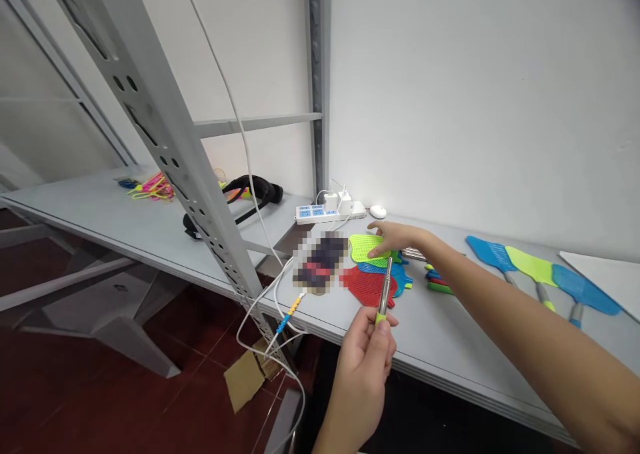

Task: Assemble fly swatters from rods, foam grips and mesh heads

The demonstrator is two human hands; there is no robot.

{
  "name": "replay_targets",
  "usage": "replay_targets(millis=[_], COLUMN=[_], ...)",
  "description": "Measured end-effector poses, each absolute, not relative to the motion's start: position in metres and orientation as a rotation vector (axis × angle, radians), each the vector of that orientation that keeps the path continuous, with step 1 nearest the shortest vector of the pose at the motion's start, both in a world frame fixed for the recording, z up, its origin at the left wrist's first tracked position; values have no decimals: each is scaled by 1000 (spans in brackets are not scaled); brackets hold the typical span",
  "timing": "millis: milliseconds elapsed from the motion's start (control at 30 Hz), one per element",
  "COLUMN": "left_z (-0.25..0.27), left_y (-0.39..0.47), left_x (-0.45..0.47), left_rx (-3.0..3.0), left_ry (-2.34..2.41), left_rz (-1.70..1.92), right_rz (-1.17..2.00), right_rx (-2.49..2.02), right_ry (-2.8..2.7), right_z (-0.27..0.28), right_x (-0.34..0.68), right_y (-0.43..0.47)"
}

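Note:
In my left hand (367, 361) is a silver telescopic rod (385, 287) with a lime-green grip, tilted upward and held between thumb and fingers. My right hand (395, 236) reaches across to a lime-green fly swatter head (367, 247); its thumb and index finger are apart, the thumb over the mesh. Whether it touches the mesh is hard to tell. Under and beside that head lie a blue swatter head (383, 269) and a red swatter head (367, 286), overlapping in a pile. Several coloured handle grips (437, 281) lie to the right, partly behind my right forearm.
Assembled swatters (535, 267) lie at the right. A pixelated phone-like object (320, 264) with a cable (290, 314) lies left of the pile. A power strip (325, 213) and white mouse (378, 211) are by the wall. A metal shelf post (170, 134) stands left; a black strap (255, 194) lies beyond.

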State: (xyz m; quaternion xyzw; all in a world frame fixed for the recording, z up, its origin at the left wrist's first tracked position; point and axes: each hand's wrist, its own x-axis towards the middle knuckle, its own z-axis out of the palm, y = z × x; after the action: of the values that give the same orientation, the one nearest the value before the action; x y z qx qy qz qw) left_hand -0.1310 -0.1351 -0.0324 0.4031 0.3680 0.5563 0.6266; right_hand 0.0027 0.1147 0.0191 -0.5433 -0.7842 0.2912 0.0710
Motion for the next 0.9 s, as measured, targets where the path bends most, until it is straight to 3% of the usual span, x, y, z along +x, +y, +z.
replay_targets(millis=[267,467,633,900], left_z=[-31,-33,-35,-35], left_y=[-135,-138,-144,-160], left_x=[-129,-122,-109,-82], left_rx=[919,946,1097,1296], left_ry=[814,785,757,845], left_rz=[1262,1141,943,756], right_rz=[895,869,770,499], right_rx=[-1580,-1382,-1076,-1037], right_ry=[-1938,-1419,-679,-383], right_z=[40,58,44,2], right_x=[20,70,92,93], right_y=[98,-1,-107,-173])
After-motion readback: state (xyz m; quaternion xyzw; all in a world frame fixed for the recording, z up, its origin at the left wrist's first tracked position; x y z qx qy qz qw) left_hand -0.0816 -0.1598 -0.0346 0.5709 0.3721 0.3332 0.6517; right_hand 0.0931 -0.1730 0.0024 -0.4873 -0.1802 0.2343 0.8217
